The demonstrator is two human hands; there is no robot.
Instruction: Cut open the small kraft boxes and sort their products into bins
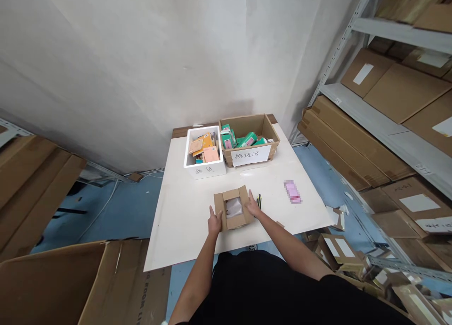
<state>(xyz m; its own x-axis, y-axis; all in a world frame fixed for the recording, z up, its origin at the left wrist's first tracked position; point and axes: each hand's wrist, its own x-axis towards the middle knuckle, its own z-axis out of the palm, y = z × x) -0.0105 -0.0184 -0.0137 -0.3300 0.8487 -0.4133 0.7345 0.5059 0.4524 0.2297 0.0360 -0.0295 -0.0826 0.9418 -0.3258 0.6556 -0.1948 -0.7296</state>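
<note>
Held bx (pixel 236 222): ctnts (pixel 233 207) unclear; pink strip (pixel 293 192) blurred; btm-L ctn (pixel 122 280) cropped.

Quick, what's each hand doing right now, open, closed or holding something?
Left hand: holding the open cardboard box at its left side.
Right hand: holding the same box at its right side.

The small box (pixel 231 194) before me is matt brown cardboard, its wrap (pixel 234 206) filmy and plastic-looking. Beneath it, my tabletop (pixel 176 231) is smooth white; beyond it stand a matt foam tub (pixel 219 169) and a cardboard carton (pixel 274 149) with a paper label (pixel 252 154). Nearer me, my shirt (pixel 261 287) is matt cloth.
</note>
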